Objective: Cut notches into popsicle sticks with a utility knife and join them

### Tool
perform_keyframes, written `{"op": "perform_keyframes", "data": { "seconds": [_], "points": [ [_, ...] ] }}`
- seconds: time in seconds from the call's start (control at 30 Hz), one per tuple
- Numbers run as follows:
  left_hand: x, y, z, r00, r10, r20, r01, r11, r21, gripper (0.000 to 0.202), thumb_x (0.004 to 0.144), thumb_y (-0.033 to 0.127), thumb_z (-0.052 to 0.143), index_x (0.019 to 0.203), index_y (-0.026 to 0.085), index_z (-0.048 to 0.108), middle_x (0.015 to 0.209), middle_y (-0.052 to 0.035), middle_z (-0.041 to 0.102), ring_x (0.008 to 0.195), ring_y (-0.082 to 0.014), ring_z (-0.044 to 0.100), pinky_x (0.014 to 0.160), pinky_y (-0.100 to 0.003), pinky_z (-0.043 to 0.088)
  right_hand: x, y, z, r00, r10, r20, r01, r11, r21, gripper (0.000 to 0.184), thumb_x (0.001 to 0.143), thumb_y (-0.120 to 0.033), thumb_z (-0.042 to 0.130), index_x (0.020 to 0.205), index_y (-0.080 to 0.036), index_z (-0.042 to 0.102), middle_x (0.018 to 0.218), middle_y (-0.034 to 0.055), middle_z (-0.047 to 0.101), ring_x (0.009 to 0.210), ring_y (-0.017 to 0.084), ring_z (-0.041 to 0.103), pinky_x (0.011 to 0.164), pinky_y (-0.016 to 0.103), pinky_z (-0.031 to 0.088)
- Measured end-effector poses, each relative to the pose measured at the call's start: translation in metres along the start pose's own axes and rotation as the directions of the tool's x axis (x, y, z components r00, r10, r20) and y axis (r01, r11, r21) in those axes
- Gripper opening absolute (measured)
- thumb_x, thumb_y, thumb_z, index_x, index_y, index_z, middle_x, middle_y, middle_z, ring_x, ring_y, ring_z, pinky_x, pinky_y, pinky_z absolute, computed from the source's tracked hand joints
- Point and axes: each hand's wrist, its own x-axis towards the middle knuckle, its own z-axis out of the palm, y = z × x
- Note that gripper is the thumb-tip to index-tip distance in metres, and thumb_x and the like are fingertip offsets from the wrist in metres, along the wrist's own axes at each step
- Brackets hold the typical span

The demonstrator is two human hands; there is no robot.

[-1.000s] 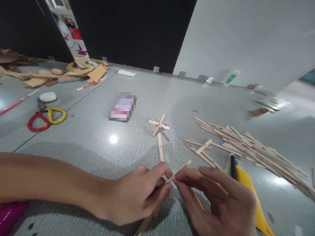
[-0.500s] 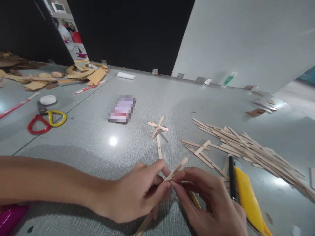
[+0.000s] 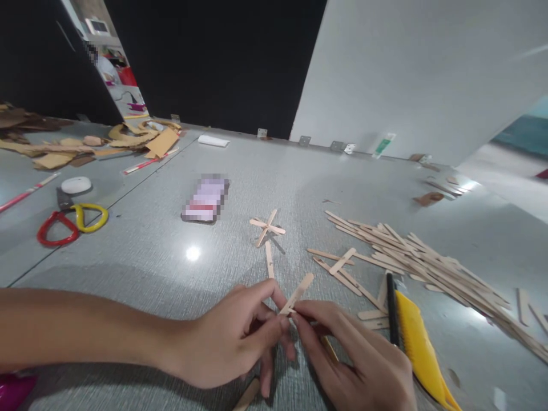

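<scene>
A short wooden craft stick (image 3: 298, 291) slants upward between my two hands. My left hand (image 3: 231, 334) pinches its lower end between thumb and index finger, its other fingers loosely bent. My right hand (image 3: 355, 351) is closed with thumb and index fingertip at the same end; a small pale bit shows there, too covered to make out. Just beyond my hands lies a single craft stick (image 3: 269, 260), and past it a small star of crossed craft sticks (image 3: 267, 228). Under my left hand part of another stick (image 3: 248, 395) shows.
Right of my hands lie joined sticks (image 3: 342, 261), a large pile of craft sticks (image 3: 422, 264) and a yellow and black tool (image 3: 419, 342). Scissors (image 3: 92, 218), a phone (image 3: 206, 198), a white oval object (image 3: 76, 185) and cardboard scraps (image 3: 162, 142) lie leftward and farther back.
The view has shifted slightly, so the table things sit a little lower and more left. My right hand's fingers have drawn closer together at the stick's lower end; the stick stands slightly steeper.
</scene>
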Motion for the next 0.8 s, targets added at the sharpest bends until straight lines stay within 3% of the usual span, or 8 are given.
{"op": "perform_keyframes", "data": {
  "seconds": [0.5,0.6,0.8],
  "points": [
    [-0.0015,-0.0044,0.0000,1.000,0.006,0.019,-0.008,0.997,0.081,0.023,0.113,0.043,0.047,0.104,0.022,0.044,0.086,0.0005,0.070,0.040,-0.0038,0.059,0.037,-0.010,0.041,-0.0057,0.0019,0.0001,0.996,-0.065,0.064,0.069,0.996,-0.063,0.015,0.107,-0.011,0.053,0.107,-0.025,0.059,0.076,-0.0052,0.069,0.057,0.011,0.068,0.061,0.022,0.056],
    [-0.0015,-0.0033,0.0001,1.000,0.005,0.008,-0.006,0.996,0.084,0.023,0.112,0.044,0.047,0.105,0.022,0.044,0.093,-0.0017,0.072,0.041,-0.0034,0.059,0.036,-0.010,0.040,-0.0083,0.0032,-0.0003,0.996,-0.053,0.070,0.056,0.998,-0.038,0.018,0.107,-0.009,0.052,0.107,-0.025,0.060,0.078,-0.0049,0.069,0.059,0.011,0.067,0.061,0.022,0.055],
    [-0.0015,-0.0003,-0.0003,1.000,-0.028,0.012,0.027,0.992,0.126,0.021,0.112,0.042,0.047,0.103,0.023,0.044,0.079,0.0019,0.067,0.038,-0.0041,0.054,0.034,-0.010,0.037,-0.0081,0.0058,-0.0010,0.992,-0.067,0.108,0.070,0.997,-0.024,0.023,0.108,-0.006,0.049,0.115,-0.025,0.060,0.091,-0.0019,0.076,0.070,0.012,0.075,0.071,0.022,0.060]
  ]
}}
